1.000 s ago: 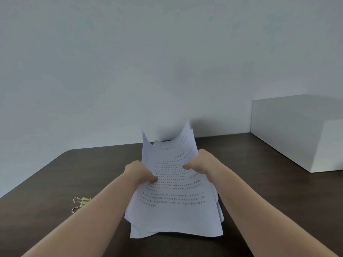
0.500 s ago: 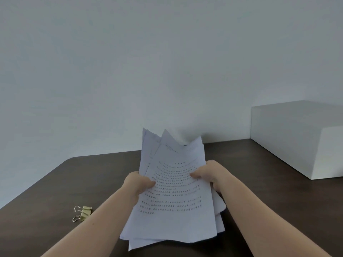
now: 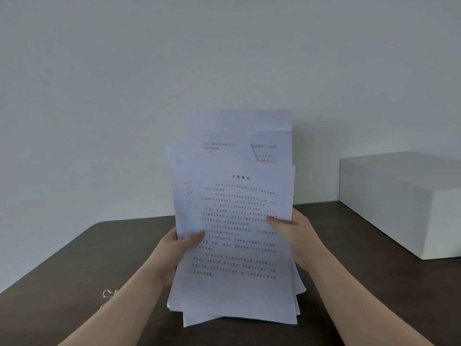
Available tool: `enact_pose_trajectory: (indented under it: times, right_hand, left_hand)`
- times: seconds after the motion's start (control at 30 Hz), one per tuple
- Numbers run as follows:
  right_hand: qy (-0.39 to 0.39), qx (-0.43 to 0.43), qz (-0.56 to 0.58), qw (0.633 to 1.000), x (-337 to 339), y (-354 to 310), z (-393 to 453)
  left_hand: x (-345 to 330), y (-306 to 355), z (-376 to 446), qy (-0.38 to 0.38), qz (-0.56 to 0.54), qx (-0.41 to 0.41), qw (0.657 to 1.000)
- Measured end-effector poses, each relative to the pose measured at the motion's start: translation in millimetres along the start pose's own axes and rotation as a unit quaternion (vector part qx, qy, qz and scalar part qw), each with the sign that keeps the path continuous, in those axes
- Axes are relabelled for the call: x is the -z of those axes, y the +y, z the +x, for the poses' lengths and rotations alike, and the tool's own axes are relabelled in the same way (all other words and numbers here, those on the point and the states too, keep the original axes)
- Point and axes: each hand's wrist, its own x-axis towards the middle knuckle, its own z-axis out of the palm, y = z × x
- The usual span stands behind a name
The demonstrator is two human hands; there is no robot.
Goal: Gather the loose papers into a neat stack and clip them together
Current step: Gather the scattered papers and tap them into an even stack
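Two hands: the left hand (image 3: 183,245) and the right hand (image 3: 287,227) both pinch the papers (image 3: 237,221), one on each side edge, thumbs on the front page.
Papers: they stand almost upright over the table (image 3: 74,283), in the middle, with the bottom edges close to the dark top. I cannot tell if they touch it.
Mess: the sheets do not line up. Some stick out at the top, some poke out at the left, and some fan out at the bottom right.
Step now: I think this is the squaring-up step, to make the pile neat before clipping.
How to do it well: hold loose, not tight, so the sheets can slide. Tap the bottom edges down on the table until they are even. Then turn the pile and tap a long side too. Keep the hands on both sides like walls.
Watch out: a hard squeeze can bend the pages, and a too-loose hold can let them spill.
Clip (image 3: 108,294): it lies on the table to the left of the papers, partly hidden by the left arm. No hand touches it.
Box (image 3: 399,203): a white one sits on the table, far right of the papers.
Count: one pile of several sheets, too many overlaps to count; one clip; one box; two hands.
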Motion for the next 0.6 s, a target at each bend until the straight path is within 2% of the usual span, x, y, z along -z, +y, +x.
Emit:
enact_pose_trajectory:
  times: [0.1,0.23,0.43,0.5,0.6]
  right_hand:
    - [0.020,0.030,0.032,0.999,-3,-10,2]
    - [0.056,0.071,0.010,0.996,-12,-32,3]
    - [0.035,0.109,-0.046,0.992,-20,-52,-2]
    - [0.016,0.118,-0.058,0.991,-25,-54,-4]
    - [-0.016,0.124,-0.049,0.991,-31,-56,-7]
  left_hand:
    - [-4,17,-3,0.005,0.013,-0.045,0.999]
    - [-13,35,-5,0.057,0.004,-0.127,0.990]
    - [-23,43,-9,0.127,-0.012,-0.204,0.971]
    - [-24,45,-13,0.122,-0.004,-0.219,0.968]
    - [-25,44,-18,0.073,-0.006,-0.215,0.974]
